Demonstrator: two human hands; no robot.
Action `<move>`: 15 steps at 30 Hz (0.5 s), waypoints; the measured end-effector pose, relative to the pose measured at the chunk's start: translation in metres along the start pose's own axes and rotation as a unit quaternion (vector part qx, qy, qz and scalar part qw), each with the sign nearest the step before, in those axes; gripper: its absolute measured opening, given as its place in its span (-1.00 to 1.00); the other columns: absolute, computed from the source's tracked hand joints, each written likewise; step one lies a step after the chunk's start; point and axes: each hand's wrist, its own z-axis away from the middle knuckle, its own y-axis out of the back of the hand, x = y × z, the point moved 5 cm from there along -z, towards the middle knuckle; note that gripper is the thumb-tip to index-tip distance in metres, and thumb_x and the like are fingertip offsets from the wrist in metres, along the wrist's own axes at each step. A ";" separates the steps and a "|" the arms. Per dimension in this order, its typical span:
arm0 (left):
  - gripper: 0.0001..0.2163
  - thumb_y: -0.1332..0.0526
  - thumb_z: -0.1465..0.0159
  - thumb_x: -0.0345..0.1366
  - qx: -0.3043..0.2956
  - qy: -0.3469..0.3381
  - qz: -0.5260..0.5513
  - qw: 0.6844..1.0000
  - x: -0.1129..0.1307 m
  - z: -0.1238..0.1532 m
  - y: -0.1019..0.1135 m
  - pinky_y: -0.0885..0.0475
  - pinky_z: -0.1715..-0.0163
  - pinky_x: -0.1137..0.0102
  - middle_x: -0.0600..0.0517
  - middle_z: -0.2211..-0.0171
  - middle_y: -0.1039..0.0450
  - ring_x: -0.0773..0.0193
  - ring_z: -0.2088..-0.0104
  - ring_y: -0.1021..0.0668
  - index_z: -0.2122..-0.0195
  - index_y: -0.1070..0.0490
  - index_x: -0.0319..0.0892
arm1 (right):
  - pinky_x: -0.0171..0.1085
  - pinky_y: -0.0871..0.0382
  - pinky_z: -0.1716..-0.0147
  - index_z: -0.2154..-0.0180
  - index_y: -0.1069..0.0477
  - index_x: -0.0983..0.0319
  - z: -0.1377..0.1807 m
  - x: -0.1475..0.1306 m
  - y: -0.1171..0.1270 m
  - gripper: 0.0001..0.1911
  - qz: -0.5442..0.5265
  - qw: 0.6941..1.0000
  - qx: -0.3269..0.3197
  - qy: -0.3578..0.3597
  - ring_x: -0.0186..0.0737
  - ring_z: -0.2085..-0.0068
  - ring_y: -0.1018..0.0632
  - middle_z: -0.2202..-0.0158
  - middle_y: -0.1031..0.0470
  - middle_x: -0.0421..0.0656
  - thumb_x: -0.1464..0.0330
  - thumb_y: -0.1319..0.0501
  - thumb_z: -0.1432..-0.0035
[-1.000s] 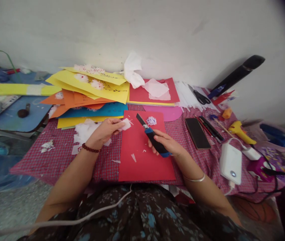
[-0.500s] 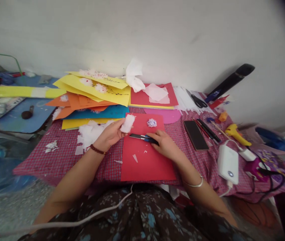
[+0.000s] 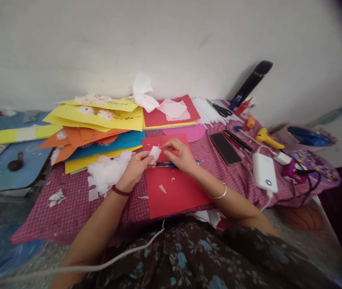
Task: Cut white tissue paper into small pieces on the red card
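My left hand (image 3: 141,162) pinches a small folded piece of white tissue paper (image 3: 155,153), with thin frayed strands at its top edge. Just right of it, my right hand (image 3: 180,154) hovers with thumb and index finger a little apart, close to the strands; I see nothing held in it. Under both hands, a blue and black utility knife (image 3: 161,164) lies across a red sheet of paper (image 3: 171,192), partly covered by the right hand. Small paper scraps (image 3: 162,188) are scattered on the sheet. A pile of white tissue pieces (image 3: 107,170) is beside my left wrist.
Yellow sheets with blossom pictures (image 3: 98,116) are stacked at the back left. Black scissors (image 3: 222,110) rest on white strips at the back right. To the right are a phone (image 3: 225,148), pens, a yellow glue gun (image 3: 269,138) and a white power bank (image 3: 264,172) with cables.
My right hand has let go of the utility knife on the red sheet and moved up-left to the tissue paper. The purple-white paper tuft is now hidden behind that hand. The view has shifted.
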 end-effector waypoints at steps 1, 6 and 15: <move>-0.77 -0.45 0.08 -0.32 -0.001 0.000 -0.006 1.000 -0.001 0.000 0.000 -0.48 0.50 0.48 0.05 0.45 -0.56 0.39 0.54 -0.51 0.37 -0.59 -0.26 | -0.16 -0.39 0.10 0.20 -0.45 0.22 0.000 0.000 -0.004 -0.90 -0.002 1.000 0.008 0.005 -0.16 0.12 -0.50 0.19 -0.51 -0.09 0.39 -0.20 -0.22; -0.77 -0.43 0.07 -0.29 -0.017 0.003 -0.032 0.999 -0.003 0.000 -0.004 -0.47 0.48 0.49 0.05 0.44 -0.56 0.39 0.53 -0.52 0.37 -0.59 -0.25 | -0.12 -0.38 0.06 0.23 -0.43 0.22 0.005 0.007 -0.016 -0.94 0.022 0.998 0.036 0.045 -0.14 0.12 -0.49 0.20 -0.48 -0.07 0.40 -0.21 -0.23; -0.79 -0.41 0.01 -0.25 -0.042 0.004 -0.065 0.997 -0.011 0.001 -0.010 -0.44 0.47 0.48 0.07 0.48 -0.53 0.41 0.56 -0.49 0.39 -0.56 -0.26 | -0.12 -0.41 0.08 0.30 -0.40 0.18 0.011 0.013 -0.020 -0.90 0.004 0.998 0.038 0.047 -0.15 0.14 -0.50 0.21 -0.45 -0.11 0.49 -0.22 -0.16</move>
